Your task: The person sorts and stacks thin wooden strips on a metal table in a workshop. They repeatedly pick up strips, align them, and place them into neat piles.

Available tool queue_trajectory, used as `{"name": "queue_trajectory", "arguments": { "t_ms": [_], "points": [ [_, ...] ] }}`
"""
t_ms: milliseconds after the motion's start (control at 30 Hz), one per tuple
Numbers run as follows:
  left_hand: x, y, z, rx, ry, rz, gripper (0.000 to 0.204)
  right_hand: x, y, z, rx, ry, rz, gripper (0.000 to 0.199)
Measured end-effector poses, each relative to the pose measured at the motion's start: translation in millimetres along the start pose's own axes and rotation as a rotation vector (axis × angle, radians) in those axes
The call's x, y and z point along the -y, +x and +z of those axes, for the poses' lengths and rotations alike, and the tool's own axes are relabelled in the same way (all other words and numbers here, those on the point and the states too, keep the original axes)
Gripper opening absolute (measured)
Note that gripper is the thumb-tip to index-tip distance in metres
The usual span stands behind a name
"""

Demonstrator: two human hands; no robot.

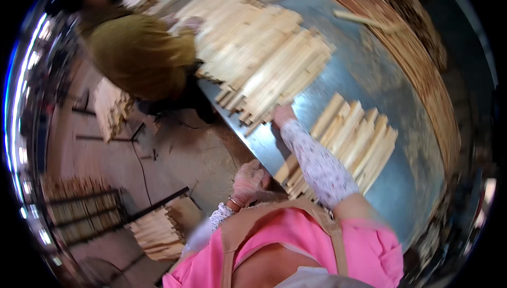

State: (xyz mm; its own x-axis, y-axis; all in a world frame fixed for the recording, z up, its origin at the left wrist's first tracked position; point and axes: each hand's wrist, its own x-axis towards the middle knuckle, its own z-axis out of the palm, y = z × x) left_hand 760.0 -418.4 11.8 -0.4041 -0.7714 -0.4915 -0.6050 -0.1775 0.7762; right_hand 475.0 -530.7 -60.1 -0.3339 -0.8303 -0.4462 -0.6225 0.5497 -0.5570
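Note:
Pale wooden strips [253, 45] lie side by side in a wide layer on the metal tabletop [317, 16]. My right hand [284, 114] reaches to the near end of this layer, its fingers closed around the end of a wooden strip [257, 128]; blur softens the grip. A smaller group of strips [359, 140] lies to the right, partly behind my right forearm in its patterned sleeve. My left hand [248, 180], in a pinkish work glove, is low beside the near table edge. Its fingers look curled, and what they hold, if anything, is hidden.
Another person in a mustard top [140, 50] stands at the left side of the table, a hand at the strips. A loose strip [364, 19] lies near the far wooden rim [417, 61]. Stacked wood [158, 230] and a filled rack [82, 203] stand lower left.

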Motion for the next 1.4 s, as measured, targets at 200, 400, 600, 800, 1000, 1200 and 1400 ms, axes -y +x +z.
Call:
{"name": "queue_trajectory", "arguments": {
  "t_ms": [200,400,600,800,1000,1200,1400],
  "points": [
    [5.7,18.3,6.5,-0.053,0.175,0.207,0.039,42.7,89.6,5.4,0.113,-0.630,-0.183,0.033],
    [-16.8,29.0,28.5,0.003,0.235,0.296,0.044,33.8,-42.2,-82.6,0.015,0.795,0.088,0.031],
    [-63.0,52.0,75.4,0.064,0.614,0.636,0.062,-222.3,-233.4,-117.3,-0.612,0.065,0.301,0.034],
    [-57.1,62.9,122.2,0.197,0.528,0.494,0.074,-359.9,-400.1,-59.0,-0.824,0.382,0.852,0.051],
    [-45.4,69.2,127.0,0.128,0.157,0.326,0.070,-275.1,-341.8,-21.3,-0.608,0.766,0.758,0.064],
    [-23.8,125.9,82.1,0.050,0.250,0.222,0.068,-236.1,-290.1,-41.4,-0.428,0.738,0.540,0.075],
    [-40.5,148.0,31.1,0.086,0.375,0.204,0.066,-213.4,-259.7,-39.8,-0.308,0.727,0.379,0.077]
  ]
}}
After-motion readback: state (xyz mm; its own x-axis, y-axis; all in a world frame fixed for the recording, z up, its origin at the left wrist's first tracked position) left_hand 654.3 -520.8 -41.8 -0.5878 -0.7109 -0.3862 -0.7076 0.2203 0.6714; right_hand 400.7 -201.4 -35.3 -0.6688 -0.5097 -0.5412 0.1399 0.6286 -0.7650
